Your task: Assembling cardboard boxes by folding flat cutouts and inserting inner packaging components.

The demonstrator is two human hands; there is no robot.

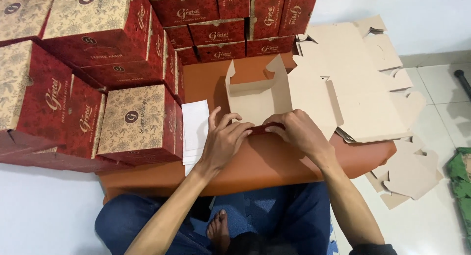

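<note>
- Head view: left hand [226,137] and right hand [294,131] both pinch the near wall of the half-folded brown cardboard box [255,98], which sits on the low orange bench [274,161].
- Pressing evenly along the crease should keep that wall square.
- Flat brown cardboard blanks [353,78] lie just right.

Half-folded brown cardboard box [255,95], walls partly upright, on orange tabletop [274,161]. Left hand [223,139] and right hand [297,132] press its near edge. Stacked red-and-beige patterned boxes [98,73] left and behind; flat cardboard blanks [358,88] right; white paper sheets [195,125] just left.
</note>
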